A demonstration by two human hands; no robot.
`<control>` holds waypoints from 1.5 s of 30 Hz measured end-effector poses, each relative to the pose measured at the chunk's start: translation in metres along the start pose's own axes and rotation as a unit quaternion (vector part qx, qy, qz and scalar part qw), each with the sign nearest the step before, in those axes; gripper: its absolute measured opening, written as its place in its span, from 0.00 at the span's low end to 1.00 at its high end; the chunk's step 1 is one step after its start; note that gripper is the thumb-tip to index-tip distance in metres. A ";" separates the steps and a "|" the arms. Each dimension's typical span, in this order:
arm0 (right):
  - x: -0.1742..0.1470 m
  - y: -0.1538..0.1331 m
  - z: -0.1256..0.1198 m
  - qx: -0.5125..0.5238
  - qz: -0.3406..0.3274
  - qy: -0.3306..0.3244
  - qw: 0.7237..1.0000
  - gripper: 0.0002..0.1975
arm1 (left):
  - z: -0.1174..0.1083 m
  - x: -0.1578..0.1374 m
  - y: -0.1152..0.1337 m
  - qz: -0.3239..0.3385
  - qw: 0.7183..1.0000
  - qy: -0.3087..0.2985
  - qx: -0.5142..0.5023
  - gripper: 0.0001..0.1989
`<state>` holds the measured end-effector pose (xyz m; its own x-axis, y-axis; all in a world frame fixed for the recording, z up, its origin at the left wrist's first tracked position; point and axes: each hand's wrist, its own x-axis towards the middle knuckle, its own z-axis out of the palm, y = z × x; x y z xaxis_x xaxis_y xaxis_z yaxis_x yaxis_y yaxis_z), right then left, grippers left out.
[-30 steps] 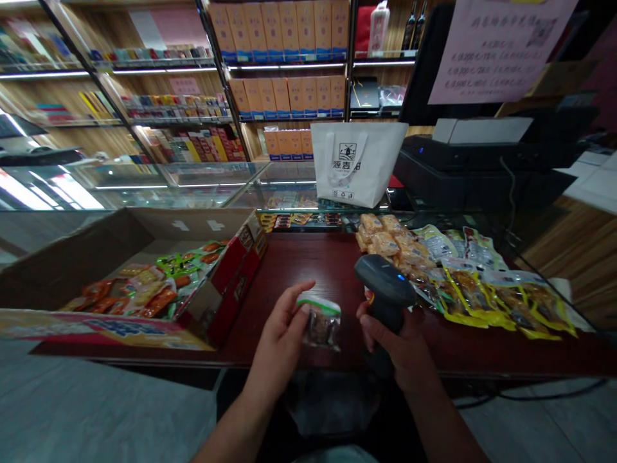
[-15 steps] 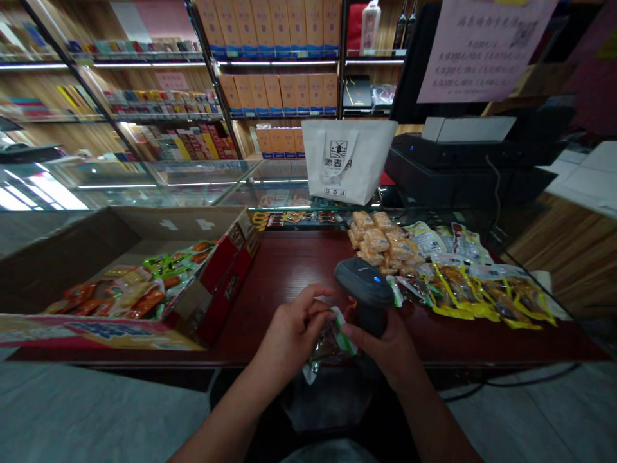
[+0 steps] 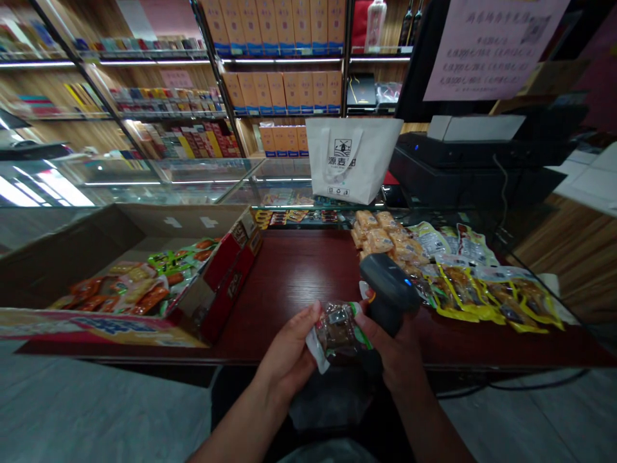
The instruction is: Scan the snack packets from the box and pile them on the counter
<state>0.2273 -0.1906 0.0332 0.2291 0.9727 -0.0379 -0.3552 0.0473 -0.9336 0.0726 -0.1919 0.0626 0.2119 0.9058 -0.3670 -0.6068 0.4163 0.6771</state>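
At the far left sat the box (image 3: 144, 270) of snacks, untouched, with bare red counter (image 3: 299, 270) between it and me. My left hand (image 3: 289, 357) was closed on the packet (image 3: 340, 331), thumb on its near face and fingers behind, over the counter's near edge in front of my lap. A second before I had held that packet upright on its own, green band on top, clear of the scanner. Since then I had turned it over and brought it across, so that it lay tilted, its long axis running from lower left to upper right, white end down by my palm and the green edge up against my right fingers. I judged the turning was to get the printed side where the scanner could read it. My right hand (image 3: 393, 357) was wrapped round the scanner (image 3: 388, 289) handle, fingertips also touching the packet; the head pointed left and toward me, just above it. Further right lay the spread of pouches (image 3: 486, 286), with the white bag (image 3: 351, 157) behind.
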 end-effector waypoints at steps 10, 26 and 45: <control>0.008 0.000 -0.005 0.001 -0.018 0.068 0.998 0.26 | -0.014 -0.011 -0.021 0.024 0.998 0.019 0.046 0.19; -0.040 -0.023 -0.007 -0.074 0.029 -0.166 0.983 0.23 | -0.028 0.027 0.034 0.349 0.888 0.186 0.234 0.16; -0.036 -0.029 -0.010 -0.055 0.024 -0.156 0.986 0.22 | -0.019 0.036 0.026 0.349 0.882 0.185 0.256 0.13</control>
<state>0.2382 -0.2290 0.0587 -0.0817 0.9966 0.0121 -0.2536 -0.0090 -0.9673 0.0498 -0.1498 0.0543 -0.3984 0.9074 0.1340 -0.0441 -0.1649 0.9853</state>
